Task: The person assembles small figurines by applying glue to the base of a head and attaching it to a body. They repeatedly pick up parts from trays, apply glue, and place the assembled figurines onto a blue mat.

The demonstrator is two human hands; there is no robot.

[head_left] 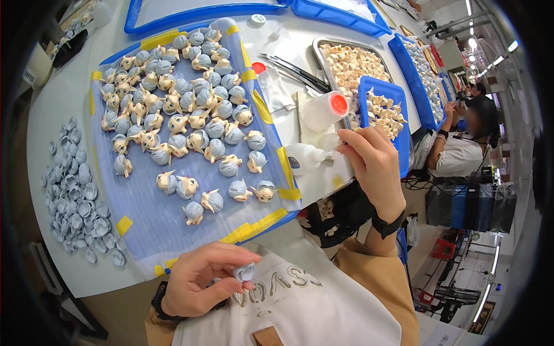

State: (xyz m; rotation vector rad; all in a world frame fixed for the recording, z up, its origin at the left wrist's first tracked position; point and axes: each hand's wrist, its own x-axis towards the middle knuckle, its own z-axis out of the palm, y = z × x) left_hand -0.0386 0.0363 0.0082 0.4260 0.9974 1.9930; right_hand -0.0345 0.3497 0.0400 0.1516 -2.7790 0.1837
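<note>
My left hand (pixel 205 279), low in front of my apron, is closed with thumb and fingers round a small blue-grey doll hair piece (pixel 244 271). Raised to the right, my right hand (pixel 372 158) has its fingertips drawn together beside the blue bin of face parts. Whatever they pinch, if anything, is too small to make out. Close to those fingertips are a white squeeze bottle (pixel 306 158) and a white bottle with a red top (pixel 325 111). Many doll heads (pixel 196 140) with pale faces and blue-grey hair lie on the film-lined tray (pixel 156 230) ahead of me.
Loose hair pieces (pixel 75 196) are heaped at the left. A metal tray (pixel 317 52) and a blue bin (pixel 407 151) hold cream parts at the right. Tweezers (pixel 291 68) lie behind the bottles. Another person (pixel 461 150) sits farther right, near a long blue tray (pixel 398 52).
</note>
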